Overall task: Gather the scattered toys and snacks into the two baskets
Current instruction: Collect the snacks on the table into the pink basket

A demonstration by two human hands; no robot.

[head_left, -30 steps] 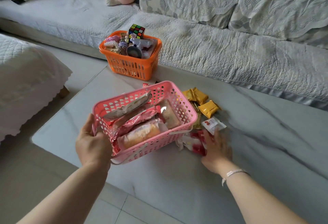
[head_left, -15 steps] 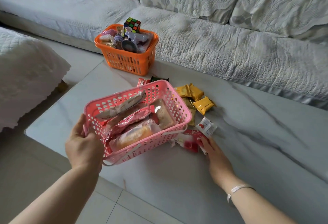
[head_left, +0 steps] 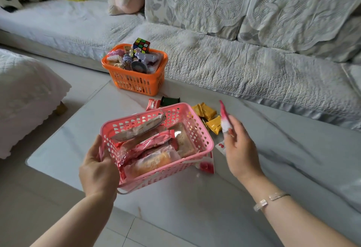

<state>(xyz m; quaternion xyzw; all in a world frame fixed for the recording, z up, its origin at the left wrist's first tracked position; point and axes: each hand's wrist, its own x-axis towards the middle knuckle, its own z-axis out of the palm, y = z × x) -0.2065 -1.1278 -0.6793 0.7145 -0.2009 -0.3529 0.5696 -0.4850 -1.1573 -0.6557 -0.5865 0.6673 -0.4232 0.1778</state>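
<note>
My left hand (head_left: 97,170) grips the near left end of the pink basket (head_left: 201,141), which holds several pink and clear snack packets. To the basket's right, my right hand (head_left: 239,149) is lifted off the table and pinches a blurred red-and-white snack packet (head_left: 224,118). Yellow snack packets (head_left: 209,116) lie on the marble table behind the basket's right corner. A red-and-white packet (head_left: 205,165) sticks out from under the basket's near right corner. Another small white packet (head_left: 220,147) lies under my right hand. The orange basket (head_left: 136,81), full of toys with a puzzle cube (head_left: 141,45) on top, stands at the table's far edge.
A red packet (head_left: 153,103) and a dark green packet (head_left: 170,101) lie just behind the pink basket. The marble table (head_left: 273,168) stretches to the right. A sofa with a lace cover (head_left: 234,61) runs behind the table, and a covered seat (head_left: 23,98) stands to the left.
My right hand has risen from the packets on the table with a red-and-white packet pinched in it. My left hand keeps its grip on the pink basket.
</note>
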